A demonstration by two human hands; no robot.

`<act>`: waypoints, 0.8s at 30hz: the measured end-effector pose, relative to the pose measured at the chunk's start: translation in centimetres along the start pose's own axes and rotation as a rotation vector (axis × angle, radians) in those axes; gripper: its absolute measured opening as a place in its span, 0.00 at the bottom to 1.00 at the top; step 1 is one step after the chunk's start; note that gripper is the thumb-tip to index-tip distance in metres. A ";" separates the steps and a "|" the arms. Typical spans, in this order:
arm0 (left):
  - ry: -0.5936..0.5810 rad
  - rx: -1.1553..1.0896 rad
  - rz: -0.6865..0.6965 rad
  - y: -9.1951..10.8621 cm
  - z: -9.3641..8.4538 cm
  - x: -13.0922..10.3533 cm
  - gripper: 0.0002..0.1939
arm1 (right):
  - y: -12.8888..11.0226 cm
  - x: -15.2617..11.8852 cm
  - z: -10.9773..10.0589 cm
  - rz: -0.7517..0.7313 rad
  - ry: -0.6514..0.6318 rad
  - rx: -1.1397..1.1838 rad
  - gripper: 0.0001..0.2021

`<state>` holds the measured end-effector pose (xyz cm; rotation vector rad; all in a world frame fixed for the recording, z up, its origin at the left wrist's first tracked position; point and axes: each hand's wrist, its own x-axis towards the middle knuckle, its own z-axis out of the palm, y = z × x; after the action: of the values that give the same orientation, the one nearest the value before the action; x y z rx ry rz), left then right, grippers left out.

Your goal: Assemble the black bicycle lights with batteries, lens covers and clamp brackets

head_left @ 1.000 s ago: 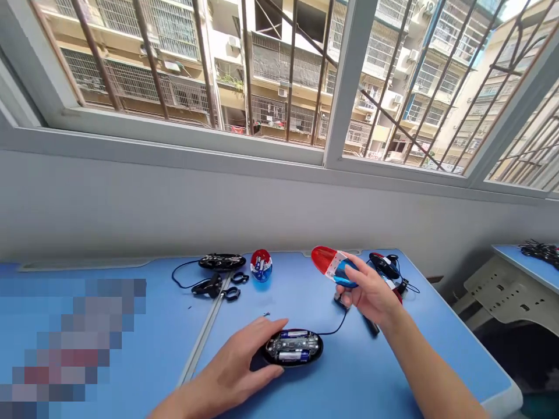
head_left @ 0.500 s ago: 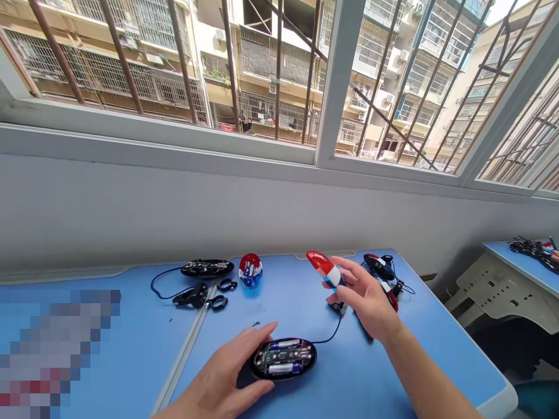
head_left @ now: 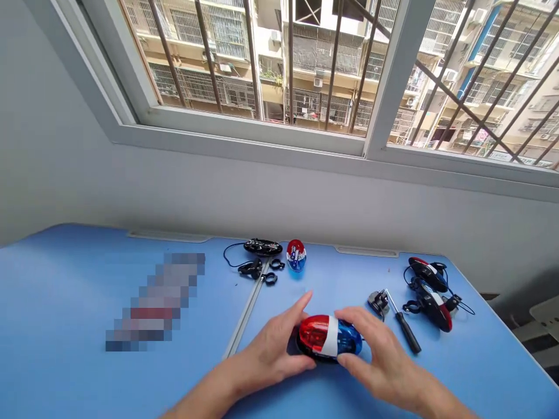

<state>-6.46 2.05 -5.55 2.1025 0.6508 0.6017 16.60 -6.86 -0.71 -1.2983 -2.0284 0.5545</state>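
A siren light lies on the blue table in front of me. Its clear cover [head_left: 331,334], red at the left, white in the middle and blue at the right, rests over the black base [head_left: 321,357], hiding the circuit board and batteries. My left hand [head_left: 282,343] holds the left end of the base between thumb and fingers. Around the blue end of the cover, the thumb and fingers of my right hand [head_left: 378,352] are closed. Whether the cover is seated all the way down I cannot tell.
Right of my hands lie a screwdriver [head_left: 408,331], a black clamp [head_left: 378,303] and more siren lights [head_left: 432,302]. Farther back are an uncovered black base [head_left: 262,247], another red-and-blue cover [head_left: 296,256] and black ring clips [head_left: 270,279]. A pixelated patch [head_left: 155,302] lies leftward.
My right hand has brought the cover down from the air onto the base, which my left hand still holds. The view has turned left, revealing the screwdriver more fully.
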 end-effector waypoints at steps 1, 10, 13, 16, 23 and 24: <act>-0.002 -0.005 0.006 0.1 0.0 0.0 0.53 | 0.0 0.0 0.1 -0.015 0.005 -0.016 0.24; -0.007 0.023 -0.009 1.6 -0.4 0.0 0.50 | -0.4 0.0 0.1 -0.016 -0.062 -0.044 0.28; -0.003 0.034 0.006 1.5 -0.4 0.1 0.50 | -0.2 0.1 0.2 -0.026 -0.079 -0.025 0.28; -0.001 0.055 0.030 1.5 -0.3 0.1 0.50 | 0.0 0.2 0.4 -0.034 -0.091 0.001 0.28; 0.010 0.121 0.025 1.7 -0.3 0.0 0.48 | 0.2 0.1 0.6 -0.019 -0.142 0.000 0.28; 0.010 0.138 0.029 1.7 -0.3 0.0 0.47 | 0.3 0.1 0.5 -0.006 -0.150 -0.009 0.27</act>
<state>-6.25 1.33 -3.97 2.2422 0.6857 0.5988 16.37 -6.66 -1.21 -1.2898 -2.1577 0.6580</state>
